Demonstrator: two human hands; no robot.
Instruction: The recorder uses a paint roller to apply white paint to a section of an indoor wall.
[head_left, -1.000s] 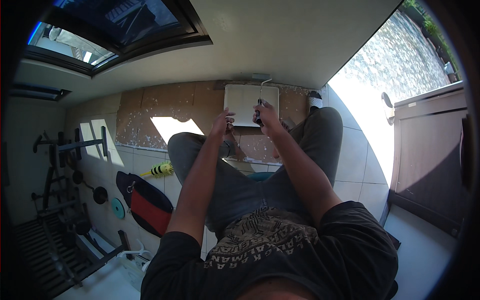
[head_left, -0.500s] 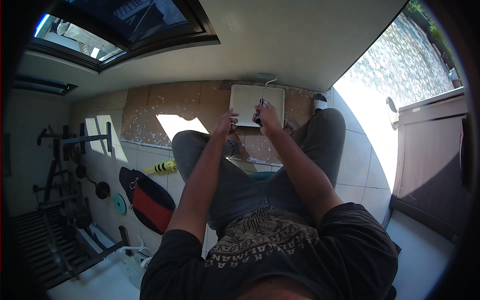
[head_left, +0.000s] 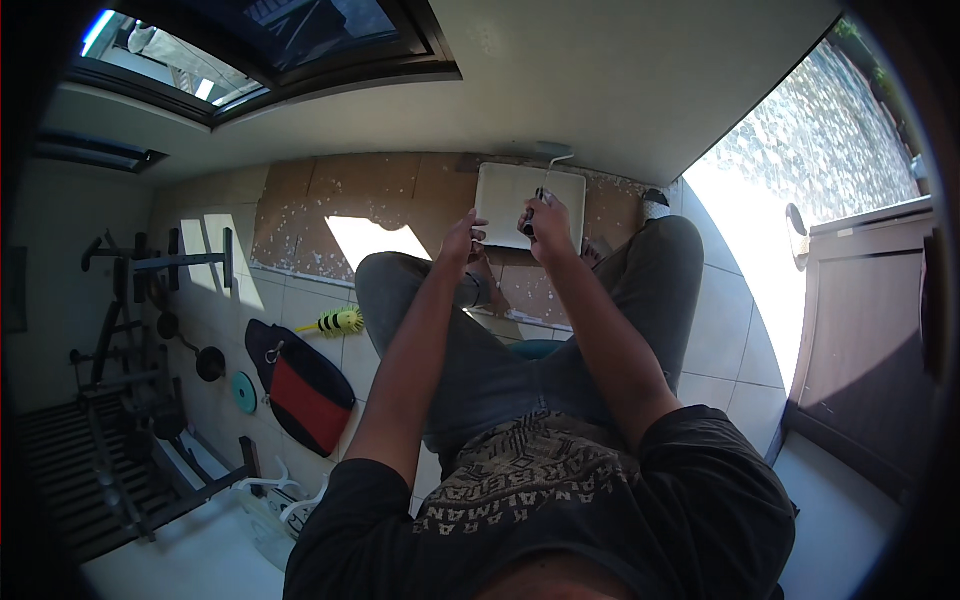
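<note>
My right hand (head_left: pixel 547 222) is closed around the dark handle of a paint roller (head_left: pixel 553 149). Its bent wire frame reaches forward over a white rectangular tray (head_left: pixel 500 190), and the roller head rests low against the wall (head_left: pixel 600 90). Beside the tray's near left edge, my left hand (head_left: pixel 463 240) has its fingers apart and loosely bent, with nothing visible in it. The tray lies on brown cardboard (head_left: pixel 360 190) spotted with white paint, just beyond my bare feet.
A dark-framed window (head_left: pixel 350 80) hangs over the left. On the tiles lie a yellow-and-black brush (head_left: pixel 335 321), a red-and-navy bag (head_left: pixel 305 400) and a teal disc (head_left: pixel 243 392). Gym equipment (head_left: pixel 130 350) stands further left. At right are a white cup-like container (head_left: pixel 655 207) and a brown cabinet (head_left: pixel 865 310).
The whole view has shifted slightly, moving the scene a little to the right. My right hand keeps hold of the paint roller, whose head stays low at the wall.
</note>
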